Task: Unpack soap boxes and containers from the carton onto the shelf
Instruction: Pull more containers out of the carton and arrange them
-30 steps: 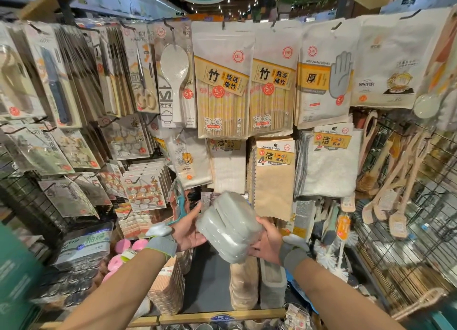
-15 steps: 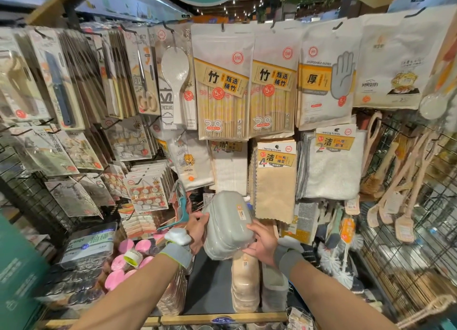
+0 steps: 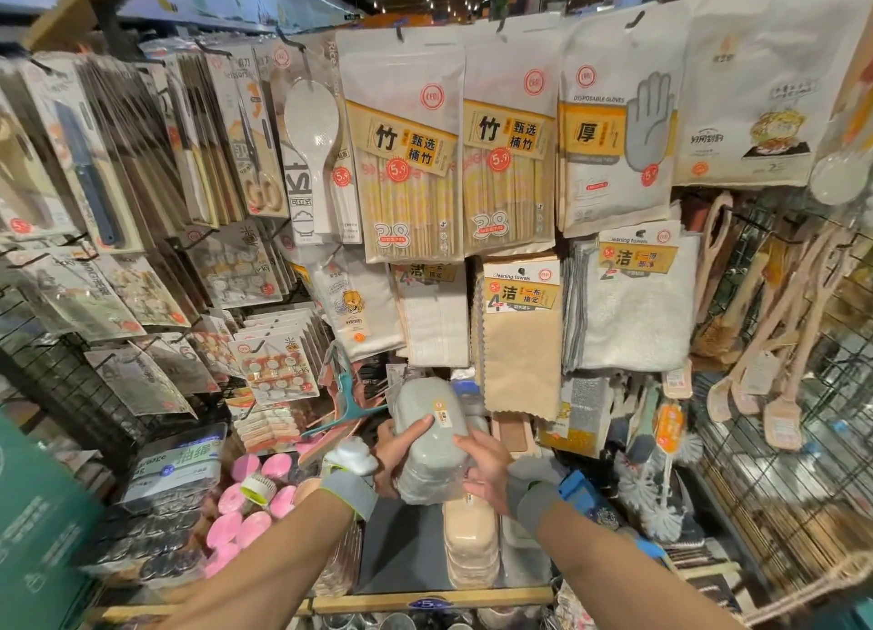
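Observation:
I hold a plastic-wrapped stack of grey-green soap boxes (image 3: 427,445) upright between both hands, above the dark shelf floor (image 3: 401,554). My left hand (image 3: 394,447) grips its left side with the thumb across the front. My right hand (image 3: 486,469) clasps its right side. Directly below and to the right stands a beige stack of soap boxes (image 3: 472,544) on the shelf, with a grey stack (image 3: 524,558) beside it. The carton is not in view.
Hanging packs of chopsticks (image 3: 411,157), gloves, cloths (image 3: 519,331) and spoons cover the wall behind. Pink round items (image 3: 245,502) and bagged goods lie at the left. Wire racks with wooden utensils (image 3: 774,346) and brushes (image 3: 661,487) stand at the right. A wooden shelf lip (image 3: 425,601) runs along the front.
Both hands carried the grey-green stack forward and down toward the shelf and turned it from tilted to upright. My left thumb now lies across its front.

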The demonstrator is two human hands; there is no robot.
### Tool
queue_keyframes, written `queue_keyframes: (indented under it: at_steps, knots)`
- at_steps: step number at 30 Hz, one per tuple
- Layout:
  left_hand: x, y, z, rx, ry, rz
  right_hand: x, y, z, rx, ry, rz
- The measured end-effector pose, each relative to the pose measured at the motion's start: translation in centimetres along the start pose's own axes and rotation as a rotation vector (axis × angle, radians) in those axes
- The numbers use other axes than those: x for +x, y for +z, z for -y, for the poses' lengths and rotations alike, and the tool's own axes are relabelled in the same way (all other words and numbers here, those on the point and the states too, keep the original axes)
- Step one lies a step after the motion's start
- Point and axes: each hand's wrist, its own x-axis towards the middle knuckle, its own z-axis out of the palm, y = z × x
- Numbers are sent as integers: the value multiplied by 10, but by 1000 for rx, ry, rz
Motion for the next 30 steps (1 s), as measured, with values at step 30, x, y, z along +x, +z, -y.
queue_keyframes:
  at_steps: [30]
  knots:
    - [134, 59, 33, -269, -263, 35, 126, -75, -21, 102, 179, -91]
